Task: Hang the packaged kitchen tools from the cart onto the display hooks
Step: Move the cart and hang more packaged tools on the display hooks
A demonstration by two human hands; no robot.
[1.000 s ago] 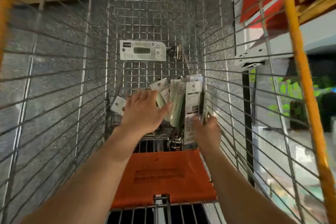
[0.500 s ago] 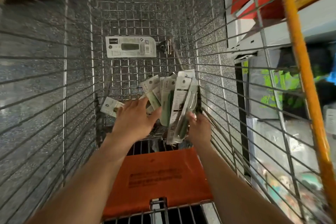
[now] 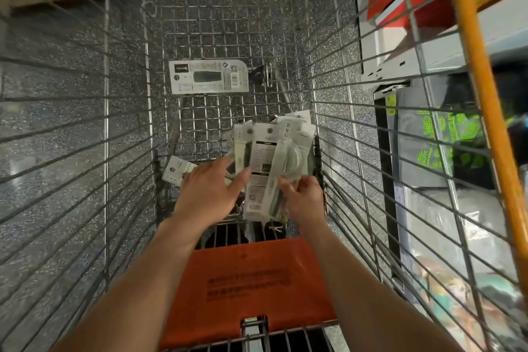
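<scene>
White packaged tools [image 3: 264,163] bunch in the grip of our right hand [image 3: 304,200]. Our left hand [image 3: 208,194] touches them, fingers straight.

head view looks steeply down into cart [image 3: 125,151].

The cart [image 3: 107,123] is bare metal wire, smooth and bright, glinting along its bars. The bundle of packages [image 3: 265,168] is matt white card under clear, glossy plastic film. The lone package [image 3: 208,76] farther in shows the same printed card. The near seat flap [image 3: 248,274] is orange plastic, matt and smooth. Below, the floor [image 3: 57,151] is grey speckled stone with a faint sheen. The post [image 3: 483,94] on the right looks like orange-painted metal.
</scene>
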